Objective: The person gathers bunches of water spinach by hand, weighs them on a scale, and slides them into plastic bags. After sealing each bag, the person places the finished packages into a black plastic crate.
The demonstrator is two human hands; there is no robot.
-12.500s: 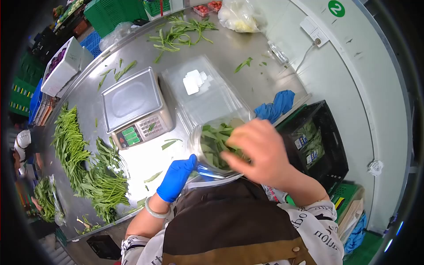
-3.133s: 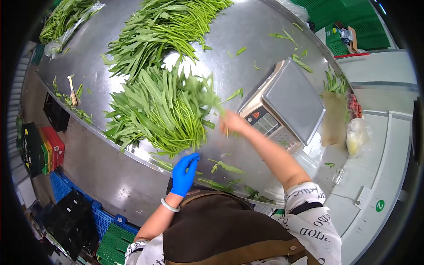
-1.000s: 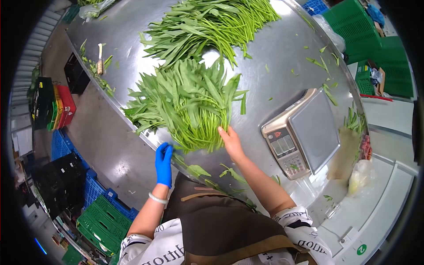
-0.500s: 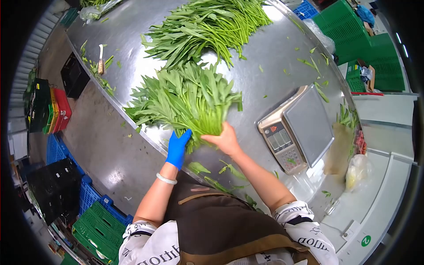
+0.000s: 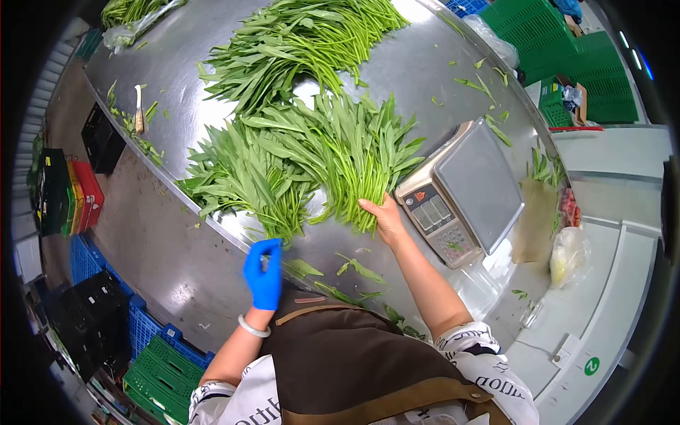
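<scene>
My bare right hand is closed around the stem ends of a bunch of water spinach, its leaves pointing away from me. Beside it on the left, a second leafy bunch lies on the metal table. My left hand, in a blue glove, is just below that bunch's stems. Its thumb and fingertips meet in a pinch with a gap behind them; anything between the tips is too small to make out. A larger pile of water spinach lies farther back.
A digital scale stands right of the bunch. A knife lies near the table's left edge. Loose leaves are scattered in front. A plastic bag of greens lies at the far left, and green crates stand beyond the table.
The greens held in both hands have parted into two bunches. My right hand has moved right with one; my left hand has come off the other and drawn back toward me.
</scene>
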